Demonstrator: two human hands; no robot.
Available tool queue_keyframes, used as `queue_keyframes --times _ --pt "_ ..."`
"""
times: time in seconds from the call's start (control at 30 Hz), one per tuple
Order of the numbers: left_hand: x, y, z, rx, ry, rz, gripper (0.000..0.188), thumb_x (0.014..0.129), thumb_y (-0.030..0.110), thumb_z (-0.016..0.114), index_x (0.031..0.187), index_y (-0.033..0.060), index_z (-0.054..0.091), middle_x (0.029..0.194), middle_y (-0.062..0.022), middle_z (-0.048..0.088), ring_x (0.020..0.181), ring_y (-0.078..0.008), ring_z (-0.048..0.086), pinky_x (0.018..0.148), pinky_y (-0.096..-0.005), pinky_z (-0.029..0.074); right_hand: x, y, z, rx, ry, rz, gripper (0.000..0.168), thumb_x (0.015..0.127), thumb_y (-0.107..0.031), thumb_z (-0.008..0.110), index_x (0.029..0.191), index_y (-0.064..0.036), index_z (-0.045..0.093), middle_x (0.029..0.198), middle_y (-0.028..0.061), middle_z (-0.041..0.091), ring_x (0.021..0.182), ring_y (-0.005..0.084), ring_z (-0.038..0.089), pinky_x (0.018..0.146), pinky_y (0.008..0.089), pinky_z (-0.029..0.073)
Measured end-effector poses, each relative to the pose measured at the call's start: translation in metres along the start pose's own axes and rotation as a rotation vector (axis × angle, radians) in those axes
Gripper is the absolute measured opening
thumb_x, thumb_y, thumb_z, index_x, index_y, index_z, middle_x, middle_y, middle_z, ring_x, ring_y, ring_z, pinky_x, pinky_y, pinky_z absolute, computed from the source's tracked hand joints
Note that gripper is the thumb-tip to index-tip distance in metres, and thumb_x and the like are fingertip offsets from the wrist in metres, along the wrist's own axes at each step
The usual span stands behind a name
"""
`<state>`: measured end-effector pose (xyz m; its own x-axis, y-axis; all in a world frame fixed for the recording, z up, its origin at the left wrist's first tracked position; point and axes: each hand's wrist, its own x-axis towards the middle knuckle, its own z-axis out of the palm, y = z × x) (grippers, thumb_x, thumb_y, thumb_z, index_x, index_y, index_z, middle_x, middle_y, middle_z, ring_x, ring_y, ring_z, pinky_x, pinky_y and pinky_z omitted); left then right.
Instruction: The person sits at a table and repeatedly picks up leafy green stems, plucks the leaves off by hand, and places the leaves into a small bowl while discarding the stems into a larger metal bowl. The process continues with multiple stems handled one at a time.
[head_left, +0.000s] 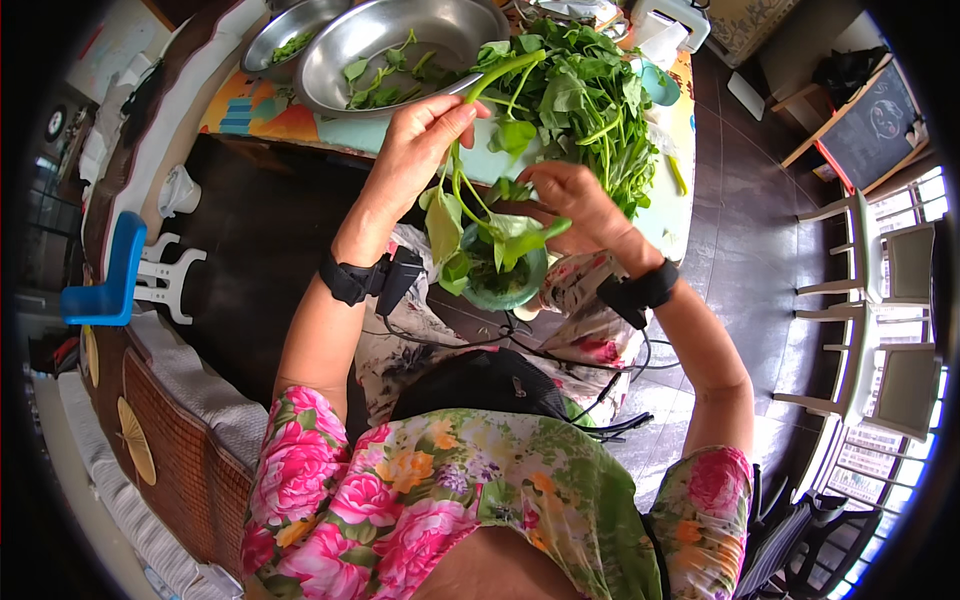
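Note:
My left hand (439, 131) pinches a thick green stem of a leafy vine (506, 71) between thumb and fingers; its leaves hang down towards my lap. My right hand (566, 191) is raised to the right of the hanging leaves, its fingers bent at a leaf, partly blurred. Below both hands, between my knees, a green bin (502, 296) holds plant scraps, partly hidden by leaves. A large heap of leafy greens (592, 97) lies on the table, beyond my right hand. To its left, a wide steel basin (330, 75) contains several leafy pieces.
A smaller steel bowl (255, 52) with greens stands left of the basin on the table (480, 161). A teal bowl (660, 82) sits at the heap's right. A blue-backed chair (112, 277) stands at left, white chairs (855, 262) at right. Cables (450, 345) cross my lap.

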<state>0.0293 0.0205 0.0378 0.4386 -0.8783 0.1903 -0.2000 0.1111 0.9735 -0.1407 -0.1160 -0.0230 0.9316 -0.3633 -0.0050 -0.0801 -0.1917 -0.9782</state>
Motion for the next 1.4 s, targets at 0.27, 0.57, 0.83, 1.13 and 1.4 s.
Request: queue_keyframes --times 0.27,0.57,0.83,1.13,1.4 --pt "-0.004 -0.021 0.002 -0.216 -0.153 -0.252 0.024 0.092 0.026 0.048 0.094 0.0049 0.059 0.067 0.0038 0.052 0.048 0.0002 0.033 0.045 -0.0139 0.027 0.01 0.022 -0.009 -0.251 0.195 -0.18 0.027 0.088 -0.015 0.055 0.112 -0.003 0.057 0.104 0.0128 0.061 0.088 0.0185 0.059 0.079 0.0291 0.046" --pt "-0.009 -0.043 0.032 -0.534 -0.505 -0.328 0.018 0.088 0.022 0.053 0.09 0.0047 0.055 0.074 0.0003 0.053 0.068 -0.0064 0.051 0.056 -0.0184 0.04 0.007 -0.033 -0.017 0.215 0.082 -0.245 0.024 0.088 -0.017 0.057 0.108 -0.003 0.059 0.092 -0.0004 0.061 0.086 0.0074 0.053 0.082 0.022 0.041" --pt "0.006 -0.034 0.011 -0.384 -0.213 -0.159 0.026 0.09 0.021 0.053 0.109 0.0041 0.055 0.1 -0.0015 0.058 0.086 -0.007 0.055 0.074 -0.0211 0.046 0.008 -0.035 -0.007 0.227 0.082 -0.243 0.01 0.089 -0.011 0.055 0.094 -0.003 0.05 0.08 -0.0024 0.052 0.076 0.0056 0.048 0.068 0.0208 0.041" --pt "0.01 -0.037 0.027 -0.459 -0.035 -0.068 0.021 0.087 0.016 0.058 0.102 0.0016 0.059 0.092 -0.0026 0.062 0.082 -0.0089 0.057 0.078 -0.0233 0.045 0.014 -0.031 0.008 0.235 0.116 -0.162 0.01 0.089 -0.01 0.055 0.092 -0.003 0.05 0.08 -0.0022 0.049 0.075 0.0061 0.043 0.066 0.0212 0.038" --pt "0.009 -0.039 0.025 -0.401 -0.081 -0.067 0.022 0.086 0.017 0.059 0.1 0.0012 0.058 0.089 -0.0022 0.062 0.08 -0.0088 0.057 0.075 -0.0225 0.045 0.012 -0.027 0.007 0.24 0.094 -0.169 0.008 0.09 -0.01 0.054 0.094 -0.004 0.05 0.081 -0.0027 0.049 0.076 0.0059 0.042 0.066 0.0211 0.037"
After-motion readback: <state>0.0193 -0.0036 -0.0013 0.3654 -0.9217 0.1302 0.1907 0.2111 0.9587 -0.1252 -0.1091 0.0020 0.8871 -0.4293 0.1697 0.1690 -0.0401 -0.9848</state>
